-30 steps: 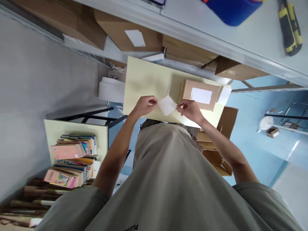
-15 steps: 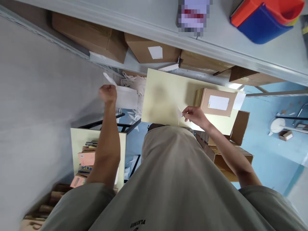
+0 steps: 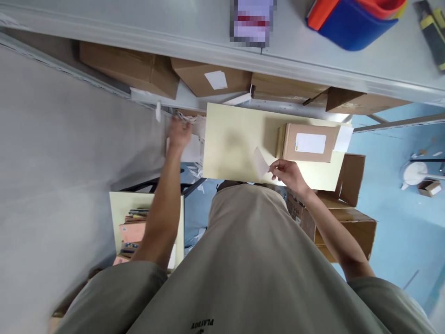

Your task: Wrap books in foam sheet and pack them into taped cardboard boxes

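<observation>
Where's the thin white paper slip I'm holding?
In the head view, the thin white paper slip is right of center, pinched in your bare right hand over the pale yellow rectangular board, left of the labelled brown cardboard box lying there.

- Before you, a grey metal shelf point(image 3: 167, 28) runs across.
- On that shelf you have a red-and-blue plastic holder point(image 3: 351, 28) and a black-and-yellow utility knife point(image 3: 431, 35).
- Beneath the shelf you see cardboard boxes point(image 3: 288, 87).
- Well apart from the shelf: books point(image 3: 132, 232) to your left, open cartons point(image 3: 359, 228) to your right.
</observation>
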A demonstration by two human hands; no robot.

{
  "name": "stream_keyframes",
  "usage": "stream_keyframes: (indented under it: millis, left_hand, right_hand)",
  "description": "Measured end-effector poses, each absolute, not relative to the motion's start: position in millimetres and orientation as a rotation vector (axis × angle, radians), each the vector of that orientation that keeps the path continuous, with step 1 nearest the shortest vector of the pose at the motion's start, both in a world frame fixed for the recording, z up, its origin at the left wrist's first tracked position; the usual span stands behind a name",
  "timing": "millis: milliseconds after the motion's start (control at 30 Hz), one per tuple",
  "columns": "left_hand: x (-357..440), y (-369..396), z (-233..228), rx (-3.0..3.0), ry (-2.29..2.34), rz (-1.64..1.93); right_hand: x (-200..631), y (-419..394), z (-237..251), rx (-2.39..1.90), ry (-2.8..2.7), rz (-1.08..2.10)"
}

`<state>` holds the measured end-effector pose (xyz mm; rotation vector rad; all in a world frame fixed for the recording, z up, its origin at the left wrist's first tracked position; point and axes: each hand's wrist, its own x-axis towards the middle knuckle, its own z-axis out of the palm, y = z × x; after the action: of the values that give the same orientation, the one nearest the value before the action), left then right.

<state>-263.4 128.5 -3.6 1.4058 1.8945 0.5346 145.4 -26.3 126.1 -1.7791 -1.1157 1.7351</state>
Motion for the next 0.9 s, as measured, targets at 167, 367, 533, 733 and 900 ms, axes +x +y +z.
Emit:
stream_keyframes:
  millis: [167,367,533,733,900]
  left_hand:
    - [-99,32,74,1.184,1.322,0.624]
    - [12,-34,116,1.375,1.225,0.664]
    - [42,-40,102,1.505,1.375,0.766]
    - [73,-48,99,1.340,1.436,0.858]
    - [92,-51,100,1.148,1.511,0.981]
  right_hand:
    - [174,-32,120,-1.756,-0.948,1.690]
    - [210,-36,108,-1.601,-0.798,1.684]
    - [245,-40,106,-1.410,-0.805,1.769]
    - [284,-42,107,-1.257,-0.893,1.900]
    - [304,-40,92,-1.293,-0.966,1.773]
